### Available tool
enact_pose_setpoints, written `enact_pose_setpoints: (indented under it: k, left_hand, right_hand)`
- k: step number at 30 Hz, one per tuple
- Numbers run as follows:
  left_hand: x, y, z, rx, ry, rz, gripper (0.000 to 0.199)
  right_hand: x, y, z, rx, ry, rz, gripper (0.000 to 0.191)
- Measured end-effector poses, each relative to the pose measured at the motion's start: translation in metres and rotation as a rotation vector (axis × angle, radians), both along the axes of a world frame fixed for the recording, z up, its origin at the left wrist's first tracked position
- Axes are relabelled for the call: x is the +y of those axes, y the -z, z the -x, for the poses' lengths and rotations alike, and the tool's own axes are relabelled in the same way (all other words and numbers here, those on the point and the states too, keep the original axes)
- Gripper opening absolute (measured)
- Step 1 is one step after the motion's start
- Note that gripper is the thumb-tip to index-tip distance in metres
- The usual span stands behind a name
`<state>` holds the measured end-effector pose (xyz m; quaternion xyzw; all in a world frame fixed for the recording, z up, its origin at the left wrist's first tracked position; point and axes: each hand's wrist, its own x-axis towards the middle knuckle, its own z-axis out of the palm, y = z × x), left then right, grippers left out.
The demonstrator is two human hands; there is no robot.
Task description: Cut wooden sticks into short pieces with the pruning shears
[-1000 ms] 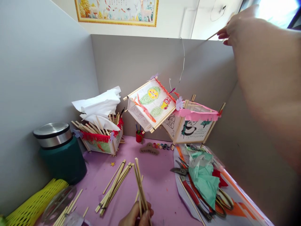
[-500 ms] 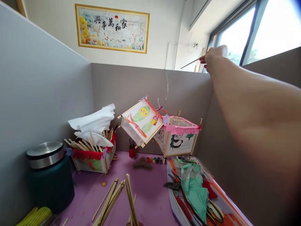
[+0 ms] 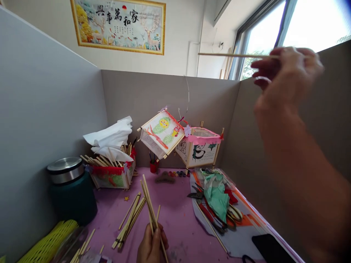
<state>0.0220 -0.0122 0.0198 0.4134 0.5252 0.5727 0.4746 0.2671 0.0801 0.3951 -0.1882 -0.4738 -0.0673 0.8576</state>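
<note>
Head view: left hand [image 3: 149, 244] near the desk's [image 3: 178, 204] near edge, fingers closed round a handful of sticks [image 3: 147, 197], tips up, fanned slightly. Right hand [image 3: 287, 67] raised high on the right, blurred, gripping a single stick [image 3: 225, 54], roughly level, free end pointing left, well above the desk. Just left of the held handful, tied sticks [image 3: 133, 215] lie on the desk, star [image 3: 126, 198] near their far ends. Left edge: teal jar [image 3: 72, 201], upright, yellow netting [image 3: 49, 243] at the near left corner. Far left corner: red-fringed box [image 3: 109, 177], full of sticks, white tissue [image 3: 112, 135] on top. Far edge, middle: small red pot [image 3: 154, 167]; tilted lantern [image 3: 161, 133] above it, overlapping panda lantern [image 3: 204, 153] to the right in view, contact unclear. Right edge: pruners [image 3: 205, 212] beside crumpled green plastic [image 3: 216, 197], scissors [image 3: 234, 215] next to that; black flat object [image 3: 274, 248] at near right corner.
</note>
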Motion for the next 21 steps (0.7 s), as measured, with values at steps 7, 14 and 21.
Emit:
enact_pose_setpoints:
  k: [7,14,21]
  left_hand:
    - [-0.004,-0.003,-0.001,-0.407,0.138,0.056,0.042]
    - [-0.004,-0.004,0.003,-0.371,0.029,0.076,0.032]
    - [-0.004,-0.004,0.003,-0.324,0.027,0.096,0.033]
  right_hand:
    - [-0.104,0.227,0.051,-0.245,0.032,0.344,0.02]
    - [-0.099,0.357,0.048,-1.133,0.168,1.245,0.034]
    - [-0.1,0.339,0.047,-0.873,-0.005,1.365,0.042]
